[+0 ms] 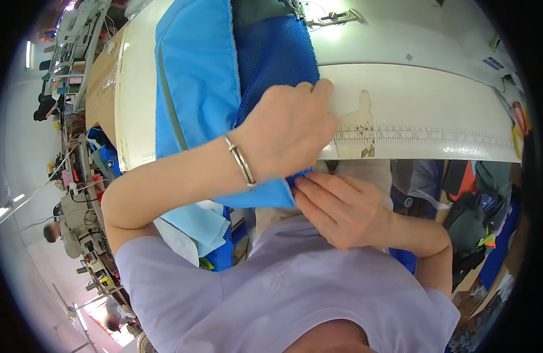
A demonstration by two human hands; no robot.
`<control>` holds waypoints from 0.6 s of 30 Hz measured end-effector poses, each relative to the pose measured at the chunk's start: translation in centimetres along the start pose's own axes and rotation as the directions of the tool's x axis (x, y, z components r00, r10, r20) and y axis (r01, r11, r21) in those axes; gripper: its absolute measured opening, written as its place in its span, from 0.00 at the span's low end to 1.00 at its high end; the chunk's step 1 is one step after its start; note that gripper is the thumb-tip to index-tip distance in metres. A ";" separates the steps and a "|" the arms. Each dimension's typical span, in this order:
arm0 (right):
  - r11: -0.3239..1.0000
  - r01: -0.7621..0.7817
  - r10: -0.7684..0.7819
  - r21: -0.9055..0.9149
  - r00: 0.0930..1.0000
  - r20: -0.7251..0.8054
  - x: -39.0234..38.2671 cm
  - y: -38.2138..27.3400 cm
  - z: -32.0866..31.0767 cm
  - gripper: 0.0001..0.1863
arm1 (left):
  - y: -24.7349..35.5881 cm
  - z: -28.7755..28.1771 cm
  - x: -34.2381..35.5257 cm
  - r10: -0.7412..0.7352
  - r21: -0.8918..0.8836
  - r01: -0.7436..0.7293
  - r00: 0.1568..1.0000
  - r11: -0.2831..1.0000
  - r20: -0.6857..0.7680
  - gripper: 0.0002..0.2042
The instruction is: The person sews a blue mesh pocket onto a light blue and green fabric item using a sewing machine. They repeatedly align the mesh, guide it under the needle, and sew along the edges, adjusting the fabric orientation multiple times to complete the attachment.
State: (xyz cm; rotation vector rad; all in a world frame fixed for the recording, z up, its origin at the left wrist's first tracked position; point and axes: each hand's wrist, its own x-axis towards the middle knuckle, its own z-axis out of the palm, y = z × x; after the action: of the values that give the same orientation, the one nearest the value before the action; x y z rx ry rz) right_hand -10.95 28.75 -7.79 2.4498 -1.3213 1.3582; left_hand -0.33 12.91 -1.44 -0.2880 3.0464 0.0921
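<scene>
A bright blue fabric piece (pixel 198 70) with a thin grey-green strip lies over the table edge, joined along one side to dark blue mesh (pixel 274 59). The mesh runs up to a sewing machine's metal foot area at the top. My left hand (pixel 292 126), with a ring and a silver bracelet, is closed over the mesh near the table's front edge; its fingertips are mostly hidden. Below it, past the edge, my right hand (pixel 345 209) pinches the fabric's lower corner between thumb and fingers.
The white table (pixel 424 106) has a printed ruler scale along its front. A metal guide (pixel 336 17) sits near the machine. Scissors (pixel 520 126) with red and yellow handles lie at the right end. Light blue cloth (pixel 201 229) hangs at my lap; bags and fabric (pixel 474 223) fill the right side.
</scene>
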 end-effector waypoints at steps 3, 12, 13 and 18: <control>1.000 -0.022 0.022 -0.014 1.000 -0.012 -1.0 0.3 0.2 0.14 | 0.4 -0.1 -1.6 -0.018 -0.205 0.012 0.999 0.979 -0.031 0.20; 1.000 -0.019 0.019 0.016 0.999 -0.038 -2.4 1.1 1.0 0.13 | 1.1 0.7 -6.1 -0.108 -0.117 0.080 0.962 0.990 -0.252 0.26; 1.000 -0.017 0.018 0.018 0.999 -0.032 -2.3 1.1 0.9 0.13 | 1.0 0.5 -6.1 -0.087 -0.097 0.065 0.964 0.993 -0.250 0.25; 1.000 -0.010 0.010 0.014 1.000 -0.003 -2.2 1.3 0.6 0.12 | 0.8 0.6 -6.0 -0.032 -0.098 0.008 0.967 0.995 -0.253 0.21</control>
State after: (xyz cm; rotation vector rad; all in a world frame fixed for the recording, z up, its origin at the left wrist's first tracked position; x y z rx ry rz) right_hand -12.05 29.12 -10.16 2.4523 -1.3292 1.3771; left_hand 5.38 14.87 -1.47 -0.3638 3.2987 0.2187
